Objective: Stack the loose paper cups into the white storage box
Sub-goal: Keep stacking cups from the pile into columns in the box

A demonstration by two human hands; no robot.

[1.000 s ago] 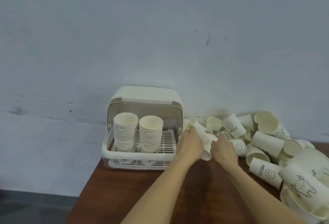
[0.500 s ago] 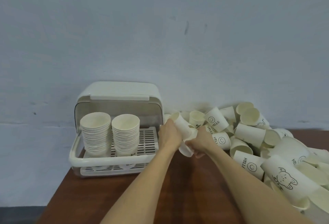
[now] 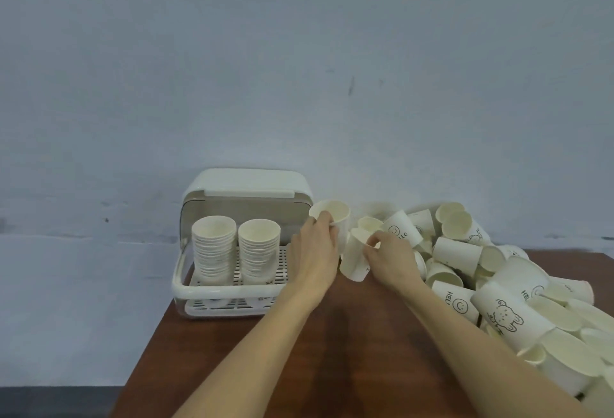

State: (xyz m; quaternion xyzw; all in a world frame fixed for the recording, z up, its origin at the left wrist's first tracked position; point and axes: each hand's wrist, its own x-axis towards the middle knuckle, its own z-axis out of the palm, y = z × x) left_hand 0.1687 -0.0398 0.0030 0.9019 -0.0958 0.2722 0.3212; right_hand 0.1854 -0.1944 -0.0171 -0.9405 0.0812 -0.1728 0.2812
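The white storage box (image 3: 186, 288) stands open at the table's back left, its lid tipped up. Two tall stacks of paper cups (image 3: 214, 245) stand inside on the slatted floor. My left hand (image 3: 315, 251) grips an upright paper cup (image 3: 332, 215) just right of the box. My right hand (image 3: 388, 258) pinches the rim of a second cup (image 3: 354, 260), which hangs tilted between both hands. A big heap of loose paper cups (image 3: 498, 284) lies to the right, some printed with smileys and a bear.
The brown wooden table (image 3: 349, 351) ends at its left edge just past the box. A pale blue wall stands right behind the box and the heap. The heap spills to the table's front right corner.
The two cups, held close together before, are now apart: my left hand has raised its cup upright, and my right hand holds the other cup lower by its rim.
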